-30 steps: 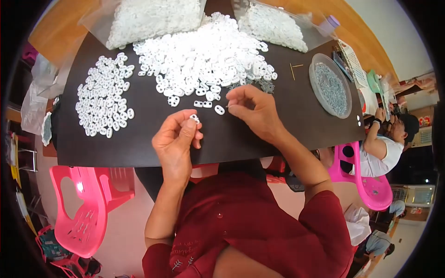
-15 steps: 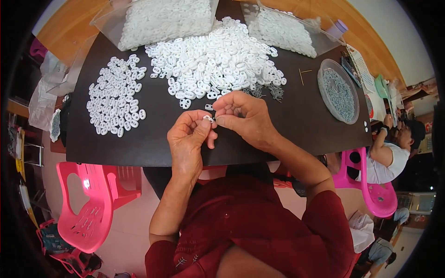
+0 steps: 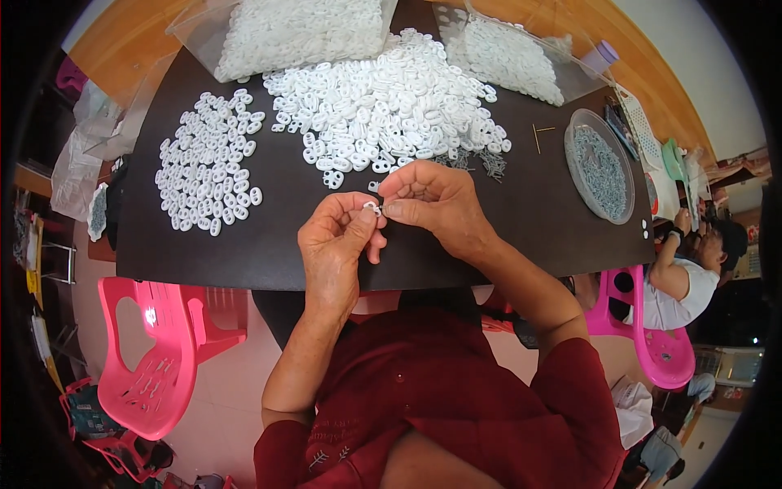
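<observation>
My left hand (image 3: 336, 236) pinches a small white oval plastic piece with holes (image 3: 371, 208) between thumb and fingertips, just above the table's near part. Against it from the right comes my right hand (image 3: 436, 208), thumb and forefinger pressed together and its other fingers curled. Whatever sits in the right fingertips is too small to make out. Just beyond my hands spreads a big heap of white two-holed pieces (image 3: 383, 106). Grey screws (image 3: 491, 164) lie loose at the heap's right edge, partly hidden behind my right hand.
A separate group of white pieces (image 3: 208, 163) covers the table's left. Two clear bins (image 3: 191, 41) stand at the back. On the right are a round tub (image 3: 577, 183) of grey screws and two thin brass-coloured rods (image 3: 537, 138). A person (image 3: 680, 281) sits beyond, near a pink chair (image 3: 664, 350).
My hands stay together at the white piece, with hardly any finger movement. The whole view has shifted slightly, so the table's things sit a little farther right.
</observation>
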`<state>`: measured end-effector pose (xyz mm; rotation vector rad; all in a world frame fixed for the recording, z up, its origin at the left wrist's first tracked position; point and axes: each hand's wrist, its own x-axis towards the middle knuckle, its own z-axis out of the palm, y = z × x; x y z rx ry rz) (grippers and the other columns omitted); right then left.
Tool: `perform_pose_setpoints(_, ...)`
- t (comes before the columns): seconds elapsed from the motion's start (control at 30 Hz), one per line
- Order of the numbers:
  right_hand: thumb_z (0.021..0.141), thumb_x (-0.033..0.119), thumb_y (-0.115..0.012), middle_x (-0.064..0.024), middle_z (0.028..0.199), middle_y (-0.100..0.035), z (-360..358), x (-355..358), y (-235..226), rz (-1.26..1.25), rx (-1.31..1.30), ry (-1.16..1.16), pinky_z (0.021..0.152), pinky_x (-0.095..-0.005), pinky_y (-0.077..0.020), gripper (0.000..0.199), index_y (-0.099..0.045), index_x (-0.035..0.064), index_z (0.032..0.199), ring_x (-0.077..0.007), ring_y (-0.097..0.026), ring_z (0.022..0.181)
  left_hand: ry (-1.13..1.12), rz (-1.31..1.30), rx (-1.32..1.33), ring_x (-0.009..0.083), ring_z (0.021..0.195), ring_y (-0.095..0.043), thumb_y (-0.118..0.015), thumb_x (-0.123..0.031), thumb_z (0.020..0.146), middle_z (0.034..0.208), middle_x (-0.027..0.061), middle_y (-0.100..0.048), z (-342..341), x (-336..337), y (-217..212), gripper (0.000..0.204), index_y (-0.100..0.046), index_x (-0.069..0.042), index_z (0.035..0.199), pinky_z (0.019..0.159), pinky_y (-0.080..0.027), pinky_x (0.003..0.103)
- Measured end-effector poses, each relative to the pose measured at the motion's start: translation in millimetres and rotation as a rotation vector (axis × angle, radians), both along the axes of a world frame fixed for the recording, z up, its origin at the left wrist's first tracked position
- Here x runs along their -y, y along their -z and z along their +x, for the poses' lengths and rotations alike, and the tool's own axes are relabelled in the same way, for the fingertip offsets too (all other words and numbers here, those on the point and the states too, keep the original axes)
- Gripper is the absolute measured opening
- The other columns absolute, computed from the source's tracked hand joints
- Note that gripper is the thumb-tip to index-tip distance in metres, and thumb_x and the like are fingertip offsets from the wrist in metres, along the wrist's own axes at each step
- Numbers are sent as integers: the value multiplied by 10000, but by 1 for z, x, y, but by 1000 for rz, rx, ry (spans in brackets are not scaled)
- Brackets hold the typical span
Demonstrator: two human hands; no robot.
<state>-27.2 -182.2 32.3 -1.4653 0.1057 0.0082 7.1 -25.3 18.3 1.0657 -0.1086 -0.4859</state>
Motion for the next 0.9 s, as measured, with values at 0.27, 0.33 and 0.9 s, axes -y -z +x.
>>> perform_pose_setpoints(0.27, 791, 6, -647, -37, 839, -617, 2, -2, 2, -114, 34, 9, 696, -203, -481, 188, -599, -24, 970, -68, -582, 756, -8, 133, 112, 79, 586, -525, -588, -97, 879, 762, 52, -598, 0, -3, 2, 118, -588, 10, 929, 475, -395, 185)
perform_pose_setpoints(0.33, 800, -2, -649, -42, 877, -615, 2, -2, 3, -148, 9, -14, 743, -209, -484, 203, -598, -21, 996, -78, -586, 798, 1, 170, 139, 71, 593, -519, -589, -111, 881, 764, 42, -593, 0, -3, 2, 123, -588, 3, 928, 482, -387, 175)
perform_pose_setpoints(0.9, 796, -22, -638, -32, 877, -622, -3, -18, 8, -170, 73, 141, 726, -208, -481, 192, -604, -12, 985, -65, -578, 796, -189, 330, 385, 51, 576, -474, -555, 9, 874, 723, 4, -551, -10, 7, 10, 25, -578, 3, 867, 517, -407, 198)
